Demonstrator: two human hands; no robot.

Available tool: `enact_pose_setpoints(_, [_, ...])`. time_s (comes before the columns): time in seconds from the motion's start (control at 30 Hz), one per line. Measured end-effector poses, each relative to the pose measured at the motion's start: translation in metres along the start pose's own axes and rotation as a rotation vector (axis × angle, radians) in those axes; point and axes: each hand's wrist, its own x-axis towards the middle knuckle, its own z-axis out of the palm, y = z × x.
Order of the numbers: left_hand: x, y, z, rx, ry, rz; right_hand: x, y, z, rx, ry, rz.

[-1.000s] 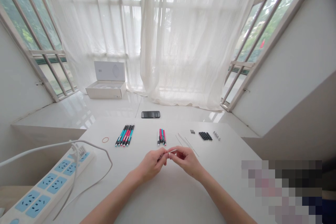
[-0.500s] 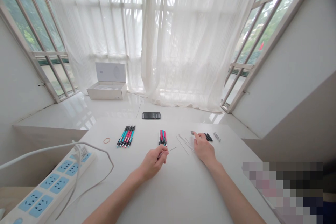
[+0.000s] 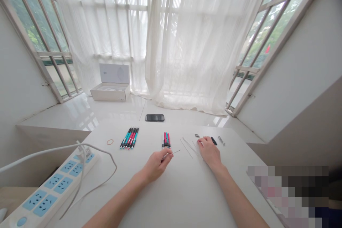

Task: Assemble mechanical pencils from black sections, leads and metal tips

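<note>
My left hand [image 3: 158, 163] is closed around a thin pen refill [image 3: 176, 151], whose tip points out to the right. Just beyond it lie pen barrels [image 3: 166, 139] in red, teal and black, partly hidden by my fingers. My right hand [image 3: 210, 152] rests low over the table, thumb and forefinger together; anything between them is too small to make out. Small dark metal parts [image 3: 197, 135] sit beyond its fingertips. Several thin refills [image 3: 187, 146] lie to its left. Black grips [image 3: 214, 140] and grey pen tips [image 3: 221, 140] are on its right.
Several assembled pens [image 3: 129, 138] lie in a row at left, beside a rubber band [image 3: 110, 142]. A black phone [image 3: 155, 118] is at the back. The power strip [image 3: 58, 180] and its white cable [image 3: 113, 156] take up the left side. An open white box [image 3: 109, 94] stands on the sill.
My right hand has drawn back slightly from the small dark parts, uncovering them, and its forefinger has bent toward the thumb. My left hand still holds the refill, almost in place.
</note>
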Motion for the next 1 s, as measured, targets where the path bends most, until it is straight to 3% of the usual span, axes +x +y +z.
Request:
enact_pose_setpoints(0.17, [-0.001,-0.004,0.0,0.491,0.029,0.139,-0.004,-0.004,-0.013,0.238,0.025,-0.037])
enact_pose_setpoints(0.3, [0.0,-0.008,-0.001,0.709,0.049,0.161,-0.018,-0.027,-0.029,0.654,-0.178,-0.231])
enact_pose_setpoints(0.4, [0.001,-0.009,-0.003,0.756,0.044,0.156,-0.033,-0.048,-0.04,0.729,-0.322,-0.32])
enact_pose_setpoints(0.57, [0.001,-0.008,-0.004,0.771,0.037,0.132,-0.047,-0.067,-0.048,0.709,-0.374,-0.373])
enact_pose_setpoints(1.0, [0.0,-0.005,-0.004,0.767,0.044,0.129,-0.047,-0.064,-0.05,0.692,-0.351,-0.396])
